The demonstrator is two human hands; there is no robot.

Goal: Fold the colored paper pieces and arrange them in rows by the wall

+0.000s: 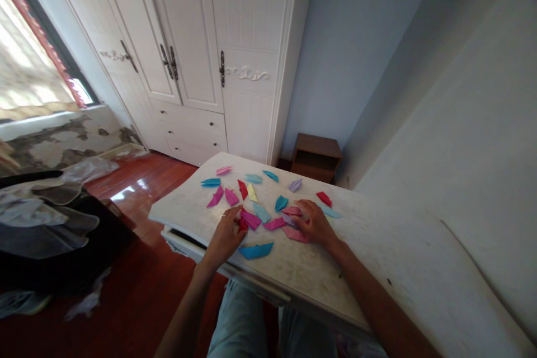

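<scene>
Small folded paper pieces, boat-like in shape, lie scattered over the white tabletop (319, 274). My left hand (229, 232) has its fingers closed on a red folded paper (243, 222), right beside a magenta folded paper (251, 220). Curled fingers of my right hand (314, 224) pinch a pink folded paper (291, 211); a lilac one (287, 219) and another pink one (295, 234) lie under or against them. Between the hands rest a magenta paper (274, 224) and a light blue paper (262, 212). A blue folded paper (257, 250) sits nearest the front edge.
Several more folded papers, among them a yellow one (252, 192) and a lilac one (295, 185), lie farther back. A drawer (184, 243) sticks out under the table's front edge. Behind stand a white wardrobe (251, 106) and a brown cabinet (318, 145). Dark bundled items (84, 235) are at left.
</scene>
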